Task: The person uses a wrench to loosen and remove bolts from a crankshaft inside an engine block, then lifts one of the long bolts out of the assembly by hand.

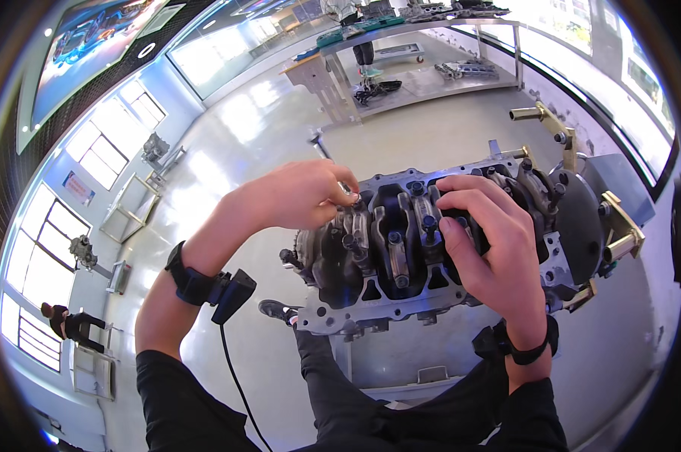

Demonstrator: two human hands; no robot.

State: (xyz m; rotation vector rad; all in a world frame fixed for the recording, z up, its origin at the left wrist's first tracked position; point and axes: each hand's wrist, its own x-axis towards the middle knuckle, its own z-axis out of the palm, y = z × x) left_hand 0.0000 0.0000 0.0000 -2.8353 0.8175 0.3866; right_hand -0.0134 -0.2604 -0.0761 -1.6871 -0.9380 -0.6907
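A metal engine block (370,301) lies bottom-up on a grey stand, with its crankshaft and dark bearing caps (397,245) showing. My left hand (299,194) is closed around the handle of a thin metal tool (321,145) whose tip meets a bolt at the block's left end. My right hand (487,245) grips over a bearing cap near the middle right of the block, fingers curled down around it. Both wrists wear black straps; a small black device with a cable hangs from the left one.
The stand's brass-coloured clamp arms (619,226) stick out at the right. A metal workbench (423,68) with parts stands at the back, a person beside it. Another person (73,325) stands far left near frames by the windows. Glossy floor lies all around.
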